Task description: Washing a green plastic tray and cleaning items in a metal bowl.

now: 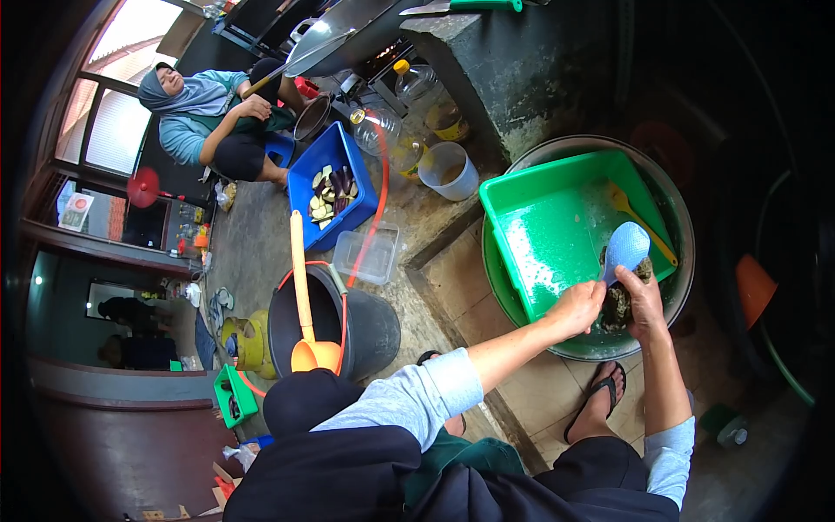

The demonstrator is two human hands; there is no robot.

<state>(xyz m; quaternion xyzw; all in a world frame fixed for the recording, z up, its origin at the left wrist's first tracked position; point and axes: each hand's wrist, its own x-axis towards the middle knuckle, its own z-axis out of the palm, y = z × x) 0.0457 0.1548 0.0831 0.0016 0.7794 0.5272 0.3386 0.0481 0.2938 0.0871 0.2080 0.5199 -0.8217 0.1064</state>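
A light-blue textured rice paddle [627, 245] stands over the green rectangular basin [541, 228], its handle end in the closed fingers of my left hand [579, 307]. Around a dark, mottled clump, perhaps a scrubbing mesh, [616, 305] my right hand [640, 301] is closed, with its thumb at the base of the paddle. The exact contact behind the paddle is hidden. A yellow spatula [642, 225] lies along the basin's right side. The green basin is wet inside and rests in a large round metal tub [685, 261], which has another green surface at its left.
A dark bucket [375, 333] with an orange dipper [316, 355] stands at left. Beyond are a blue crate [303, 171] of cut eggplant, a plastic cup [450, 173] and bottles. A co-worker [196, 124] sits near a wok [352, 39]. A knife [456, 5] lies on the concrete ledge.
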